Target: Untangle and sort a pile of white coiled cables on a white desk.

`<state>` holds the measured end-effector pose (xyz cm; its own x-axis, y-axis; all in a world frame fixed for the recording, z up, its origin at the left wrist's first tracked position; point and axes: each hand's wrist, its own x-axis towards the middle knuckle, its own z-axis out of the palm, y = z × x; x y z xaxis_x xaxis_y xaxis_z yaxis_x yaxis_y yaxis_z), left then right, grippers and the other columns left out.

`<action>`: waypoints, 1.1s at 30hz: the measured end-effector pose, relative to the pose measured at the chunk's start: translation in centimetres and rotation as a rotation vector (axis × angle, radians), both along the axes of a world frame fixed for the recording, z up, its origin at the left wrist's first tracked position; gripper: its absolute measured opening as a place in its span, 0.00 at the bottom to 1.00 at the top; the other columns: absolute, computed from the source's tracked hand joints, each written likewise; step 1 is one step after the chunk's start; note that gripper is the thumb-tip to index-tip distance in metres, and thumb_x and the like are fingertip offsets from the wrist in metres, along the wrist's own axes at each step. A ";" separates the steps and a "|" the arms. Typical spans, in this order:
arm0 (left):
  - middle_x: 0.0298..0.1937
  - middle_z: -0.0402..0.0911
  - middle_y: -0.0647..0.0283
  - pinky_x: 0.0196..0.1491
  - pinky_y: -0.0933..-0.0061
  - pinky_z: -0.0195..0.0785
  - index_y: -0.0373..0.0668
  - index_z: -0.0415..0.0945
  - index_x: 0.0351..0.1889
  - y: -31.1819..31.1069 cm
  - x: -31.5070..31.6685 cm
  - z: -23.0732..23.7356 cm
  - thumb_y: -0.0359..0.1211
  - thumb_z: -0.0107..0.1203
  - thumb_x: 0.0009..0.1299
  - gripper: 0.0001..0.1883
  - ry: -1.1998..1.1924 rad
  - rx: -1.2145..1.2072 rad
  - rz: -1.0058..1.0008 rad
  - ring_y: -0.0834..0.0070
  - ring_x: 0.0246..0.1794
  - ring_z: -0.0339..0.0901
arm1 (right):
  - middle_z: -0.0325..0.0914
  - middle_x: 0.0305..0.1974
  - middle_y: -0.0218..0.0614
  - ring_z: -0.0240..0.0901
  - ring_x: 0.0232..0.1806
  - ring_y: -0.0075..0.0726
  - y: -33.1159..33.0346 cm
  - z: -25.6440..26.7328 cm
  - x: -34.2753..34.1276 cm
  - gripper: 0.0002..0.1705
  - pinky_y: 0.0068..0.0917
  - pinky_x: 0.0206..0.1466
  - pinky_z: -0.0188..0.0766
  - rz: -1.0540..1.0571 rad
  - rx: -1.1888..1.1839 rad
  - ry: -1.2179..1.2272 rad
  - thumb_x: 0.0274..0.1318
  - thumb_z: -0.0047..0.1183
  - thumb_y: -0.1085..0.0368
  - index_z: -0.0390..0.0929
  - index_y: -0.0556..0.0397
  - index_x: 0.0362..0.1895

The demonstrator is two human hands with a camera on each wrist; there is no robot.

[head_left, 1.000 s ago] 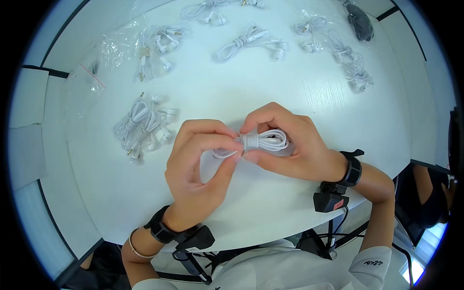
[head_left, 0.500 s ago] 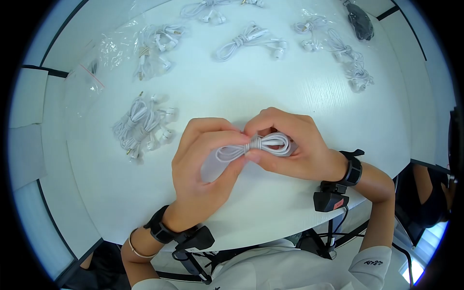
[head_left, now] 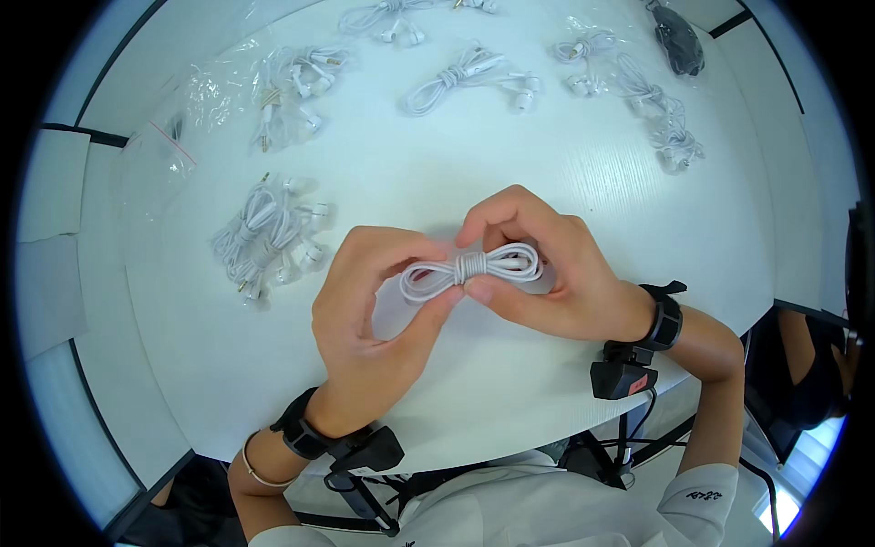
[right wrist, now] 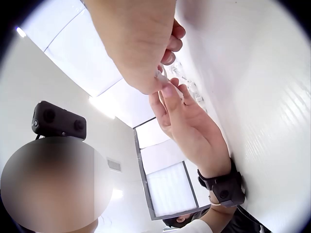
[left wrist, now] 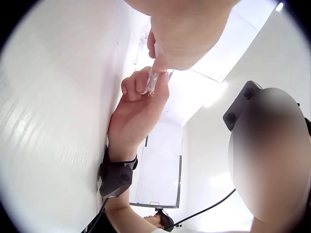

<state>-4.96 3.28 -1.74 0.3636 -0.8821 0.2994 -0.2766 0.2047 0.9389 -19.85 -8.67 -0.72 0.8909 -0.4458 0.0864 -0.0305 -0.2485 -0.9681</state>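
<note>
Between both hands, above the white table, is a pair of white earphones [head_left: 471, 266], its cable folded into two loops and wound tightly round the middle. My left hand [head_left: 369, 319] pinches it near the windings, with thumb below and fingers above and behind. From the other side my right hand [head_left: 574, 287] holds it, thumb tip at the lower edge of the windings and fingers curled over the right loop. In the right wrist view a small white part of the earphones [right wrist: 161, 76] shows at the fingertips; the hands hide most of it.
Several bundled earphones [head_left: 260, 232] lie to the left, with more at the back left [head_left: 310, 73], back middle [head_left: 456, 80] and back right [head_left: 670, 114]. A clear plastic bag [head_left: 159, 173] lies at the left edge. Beyond the right-hand bundles is a dark pouch [head_left: 679, 41].
The left fingers have drawn back from the front of the bundle, so its left loop now shows fully. The bundle shifted slightly right, then back left. The right fingertips have lifted a little.
</note>
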 end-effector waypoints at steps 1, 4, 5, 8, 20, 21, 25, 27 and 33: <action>0.40 0.74 0.60 0.40 0.77 0.67 0.38 0.76 0.37 0.0 0.0 0.0 0.15 0.60 0.52 0.15 0.018 -0.001 0.000 0.75 0.37 0.72 | 0.70 0.23 0.30 0.65 0.22 0.25 0.0 -0.1 0.0 0.15 0.21 0.26 0.60 -0.004 -0.004 -0.004 0.51 0.56 0.69 0.67 0.51 0.43; 0.39 0.74 0.60 0.40 0.77 0.66 0.37 0.76 0.37 -0.1 0.0 0.0 0.15 0.60 0.52 0.15 0.013 -0.011 -0.019 0.75 0.37 0.72 | 0.71 0.24 0.30 0.65 0.23 0.24 0.1 -0.2 0.0 0.15 0.20 0.27 0.60 0.001 0.014 -0.032 0.51 0.56 0.70 0.68 0.52 0.43; 0.39 0.74 0.60 0.40 0.77 0.66 0.38 0.76 0.37 -0.1 0.0 0.0 0.15 0.60 0.52 0.15 0.001 -0.015 -0.026 0.75 0.36 0.72 | 0.71 0.24 0.30 0.65 0.23 0.24 0.1 -0.2 0.0 0.15 0.20 0.27 0.60 0.004 0.010 -0.036 0.51 0.56 0.70 0.68 0.52 0.43; 0.39 0.74 0.60 0.40 0.77 0.66 0.38 0.77 0.38 -0.1 0.1 0.0 0.15 0.61 0.51 0.16 -0.004 -0.016 -0.026 0.75 0.37 0.72 | 0.71 0.25 0.30 0.65 0.23 0.24 0.1 -0.2 0.0 0.15 0.20 0.27 0.60 0.002 0.005 -0.029 0.50 0.56 0.70 0.69 0.52 0.43; 0.38 0.75 0.60 0.38 0.77 0.66 0.39 0.77 0.38 0.0 0.0 -0.2 0.16 0.61 0.52 0.16 -0.022 -0.023 -0.005 0.74 0.37 0.73 | 0.71 0.29 0.29 0.65 0.24 0.24 0.2 -0.6 0.1 0.13 0.20 0.27 0.61 -0.018 -0.044 -0.107 0.51 0.55 0.71 0.70 0.49 0.43; 0.38 0.75 0.60 0.38 0.78 0.66 0.38 0.77 0.38 0.0 0.0 -0.1 0.16 0.61 0.52 0.16 -0.012 -0.020 -0.002 0.74 0.36 0.73 | 0.71 0.29 0.29 0.65 0.25 0.24 0.1 -0.5 0.0 0.13 0.20 0.28 0.62 -0.013 -0.060 -0.076 0.52 0.55 0.71 0.70 0.50 0.43; 0.38 0.75 0.59 0.38 0.78 0.66 0.38 0.77 0.38 -0.1 0.0 0.0 0.16 0.60 0.53 0.15 -0.007 -0.019 0.001 0.75 0.36 0.73 | 0.73 0.31 0.29 0.67 0.25 0.24 0.2 -0.3 0.1 0.13 0.20 0.28 0.63 -0.032 -0.051 -0.099 0.52 0.55 0.70 0.71 0.49 0.43; 0.38 0.74 0.59 0.39 0.78 0.66 0.37 0.77 0.38 -0.1 0.0 0.0 0.16 0.60 0.53 0.14 -0.004 -0.011 -0.004 0.75 0.36 0.73 | 0.75 0.32 0.29 0.69 0.26 0.25 0.2 -0.2 0.0 0.13 0.20 0.28 0.64 -0.028 -0.064 -0.088 0.52 0.55 0.70 0.71 0.49 0.43; 0.41 0.72 0.60 0.41 0.78 0.65 0.36 0.75 0.39 0.0 0.0 0.0 0.16 0.59 0.56 0.14 0.083 0.031 -0.053 0.76 0.38 0.71 | 0.76 0.34 0.31 0.73 0.29 0.27 0.0 0.3 0.0 0.13 0.20 0.30 0.68 -0.015 -0.053 -0.044 0.52 0.55 0.70 0.72 0.49 0.43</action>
